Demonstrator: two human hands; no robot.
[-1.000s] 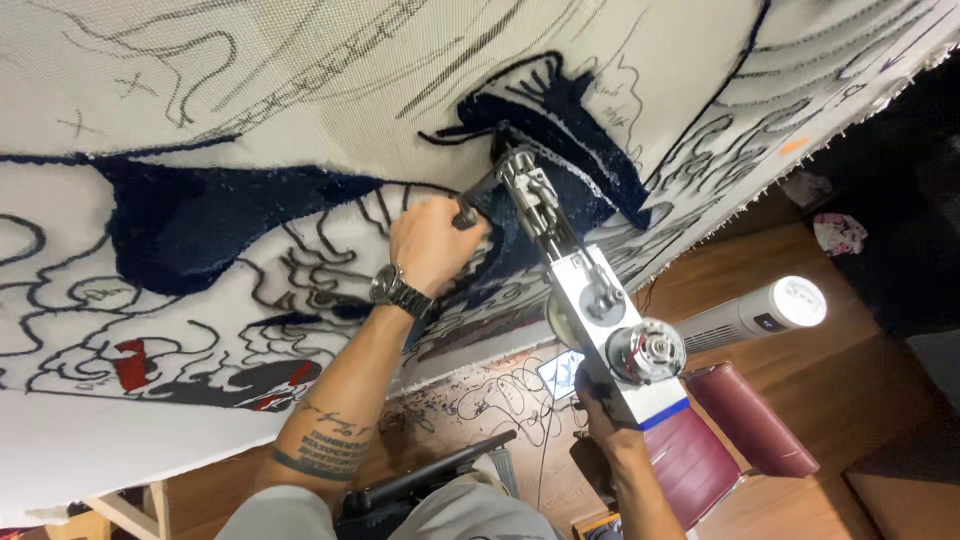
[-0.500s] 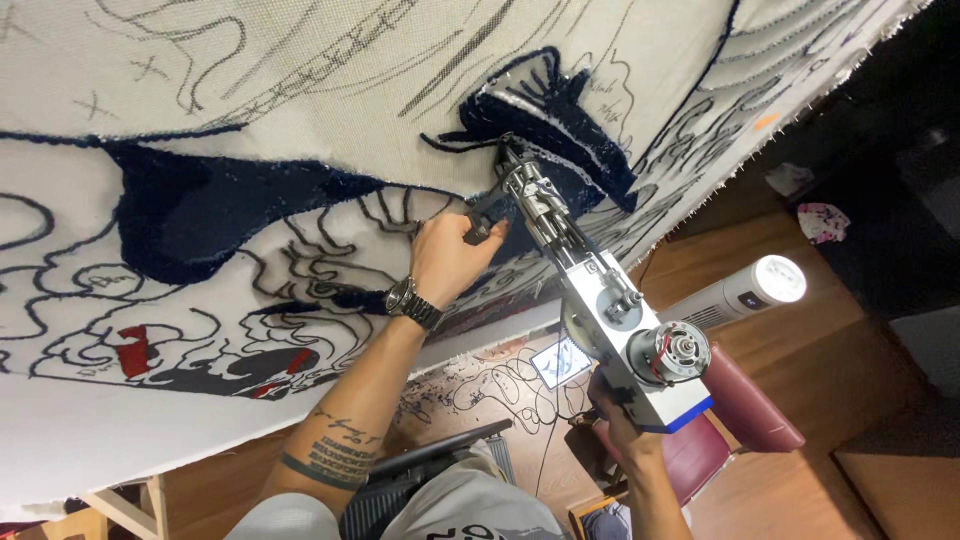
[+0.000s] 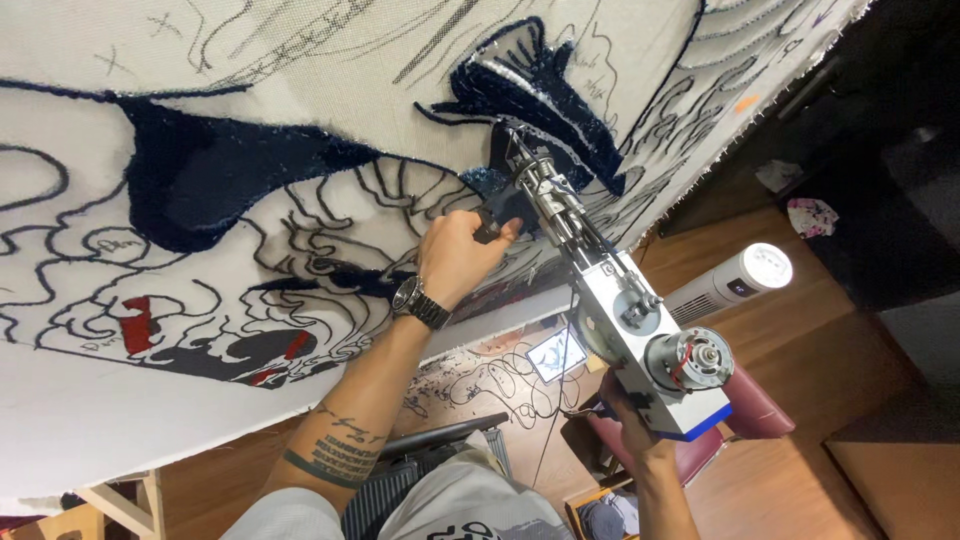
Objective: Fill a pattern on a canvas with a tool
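Note:
A silver tufting gun (image 3: pixel 620 310) with a blue base and an exposed motor points its needle into a stretched white cloth (image 3: pixel 250 180) drawn with black outlines. Dark blue tufted patches (image 3: pixel 545 95) lie around the needle tip. My left hand (image 3: pixel 455 255), a watch on its wrist, grips the gun's black front handle close to the cloth. My right hand (image 3: pixel 625 410) holds the rear grip under the gun's body and is mostly hidden by it.
A white cylindrical tower device (image 3: pixel 735 280) lies on the wooden floor beside a maroon padded seat (image 3: pixel 755 410). A small lit screen (image 3: pixel 555 352) and a drawn sheet sit below the cloth frame. A black chair (image 3: pixel 420 465) is near my legs. A wooden frame leg (image 3: pixel 120 500) stands lower left.
The gun and both hands have shifted up and to the right along the cloth, the needle now at the edge of the upper dark blue patch.

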